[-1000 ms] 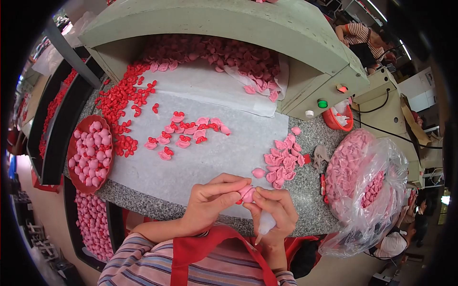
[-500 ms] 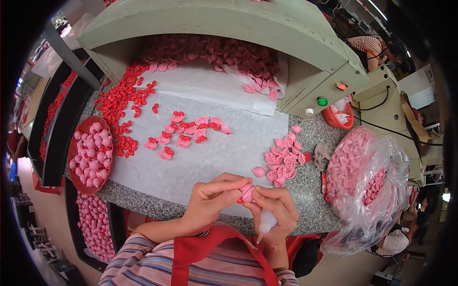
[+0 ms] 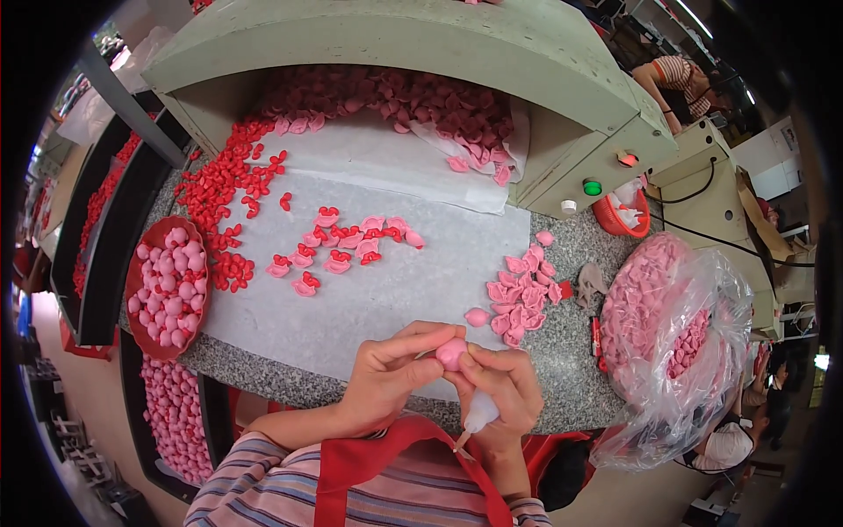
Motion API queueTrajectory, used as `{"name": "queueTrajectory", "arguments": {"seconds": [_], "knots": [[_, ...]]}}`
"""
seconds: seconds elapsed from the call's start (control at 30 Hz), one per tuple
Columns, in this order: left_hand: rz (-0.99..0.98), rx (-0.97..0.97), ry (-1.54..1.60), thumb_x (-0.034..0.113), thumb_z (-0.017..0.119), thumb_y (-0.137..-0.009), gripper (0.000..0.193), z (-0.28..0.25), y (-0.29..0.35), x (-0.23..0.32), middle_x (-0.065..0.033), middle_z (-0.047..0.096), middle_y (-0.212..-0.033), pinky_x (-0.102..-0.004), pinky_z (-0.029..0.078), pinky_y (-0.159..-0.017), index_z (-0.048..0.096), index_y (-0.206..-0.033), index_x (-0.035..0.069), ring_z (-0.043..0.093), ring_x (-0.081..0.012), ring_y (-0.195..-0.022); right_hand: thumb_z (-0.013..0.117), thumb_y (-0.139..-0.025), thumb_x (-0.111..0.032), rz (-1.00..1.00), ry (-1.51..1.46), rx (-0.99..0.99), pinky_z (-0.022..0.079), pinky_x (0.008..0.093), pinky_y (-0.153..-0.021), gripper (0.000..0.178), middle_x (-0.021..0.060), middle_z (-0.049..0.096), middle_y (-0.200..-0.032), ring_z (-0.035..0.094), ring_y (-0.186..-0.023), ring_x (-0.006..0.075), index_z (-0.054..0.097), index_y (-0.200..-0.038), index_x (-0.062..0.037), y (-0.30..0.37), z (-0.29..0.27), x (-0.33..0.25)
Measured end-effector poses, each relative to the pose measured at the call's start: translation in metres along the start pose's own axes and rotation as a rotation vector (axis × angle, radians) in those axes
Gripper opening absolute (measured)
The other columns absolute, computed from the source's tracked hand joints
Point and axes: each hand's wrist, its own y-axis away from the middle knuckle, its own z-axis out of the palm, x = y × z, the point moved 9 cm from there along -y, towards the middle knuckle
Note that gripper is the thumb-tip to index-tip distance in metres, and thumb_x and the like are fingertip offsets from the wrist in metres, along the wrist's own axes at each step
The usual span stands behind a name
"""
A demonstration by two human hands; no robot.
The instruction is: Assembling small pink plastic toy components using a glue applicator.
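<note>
My left hand and my right hand meet at the table's front edge, fingertips closed on a small round pink piece between them. Tucked in my right palm is a pale translucent squeeze bottle, its thin nozzle pointing down toward my apron. Beyond my hands, a cluster of pink shell pieces with red parts lies on the white paper. To the right, nearest my right hand, sits a pile of bare pink shells. Loose red pieces are heaped at the left.
A red bowl of pink balls stands left, beside black trays. At the back is a pale green metal housing with pink pieces inside. A plastic bag of pink pieces and an orange basket are right. A co-worker is behind.
The pink piece has been turned between my fingers and now shows a smooth round side. The squeeze bottle has tilted and shifted slightly left with my right hand.
</note>
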Motion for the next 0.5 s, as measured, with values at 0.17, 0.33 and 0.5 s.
{"name": "queueTrajectory", "arguments": {"seconds": [0.17,0.33,0.5], "knots": [[0.088,-0.016,-0.105,-0.007,0.057,-0.075,0.037,0.002,0.002,0.009,-0.0168,0.048,-0.114,-0.0320,0.042,-0.088,0.053,-0.112,-0.001,0.049,-0.0232,-0.104,0.075,-0.058,0.000,-0.016,0.016,0.020,0.049,0.0238,-0.051,0.027,0.0091,0.058,-0.082,0.059,-0.064,0.0162,0.066,-0.083,-0.0038,-0.001,0.001,-0.009],[0.142,-0.018,-0.172,-0.007,0.055,-0.076,0.035,0.000,0.003,0.012,-0.0185,0.048,-0.113,-0.0327,0.044,-0.086,0.053,-0.111,-0.001,0.051,-0.0249,-0.102,0.074,-0.059,0.000,-0.042,0.030,0.063,0.048,0.0239,-0.049,0.024,0.0090,0.058,-0.081,0.058,-0.061,0.0159,0.066,-0.082,-0.0040,0.000,0.004,-0.011],[0.176,-0.079,-0.198,-0.006,0.050,-0.080,0.031,0.002,0.002,0.013,-0.0173,0.048,-0.115,-0.0304,0.043,-0.086,0.052,-0.111,-0.004,0.050,-0.0218,-0.104,0.076,-0.059,-0.001,0.200,-0.294,0.001,0.047,0.0226,-0.056,0.033,0.0079,0.056,-0.086,0.056,-0.069,0.0143,0.064,-0.090,-0.0041,0.001,0.007,0.013]]}}
